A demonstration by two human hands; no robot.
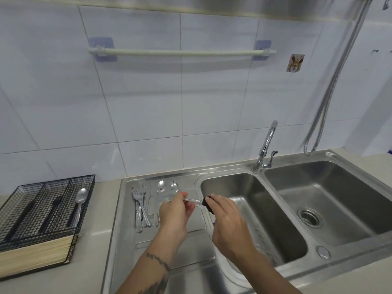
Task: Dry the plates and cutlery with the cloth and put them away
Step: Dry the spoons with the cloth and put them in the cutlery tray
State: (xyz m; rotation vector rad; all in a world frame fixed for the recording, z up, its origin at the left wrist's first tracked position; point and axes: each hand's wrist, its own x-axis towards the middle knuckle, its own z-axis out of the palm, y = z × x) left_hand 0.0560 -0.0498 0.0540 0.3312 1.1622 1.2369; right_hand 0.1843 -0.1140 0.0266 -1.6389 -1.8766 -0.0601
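Note:
My left hand (176,211) pinches one end of a piece of metal cutlery (193,200) above the steel draining board (191,247). My right hand (228,219) grips a dark cloth (206,204) wrapped round the other end of that piece. Several forks (140,209) and two spoons (162,186) lie on the board just left of and behind my left hand. A black wire cutlery tray (31,187) stands on the counter at far left, with one spoon (80,202) in its right compartment. The rim of a white plate (231,270) shows beneath my right forearm.
A double steel sink (318,166) lies to the right, with a tap (267,145) behind the divider. A bundle of pale chopsticks (34,253) fills the tray's front section. A towel rail (182,53) hangs on the tiled wall, and a metal hose (331,85) at right.

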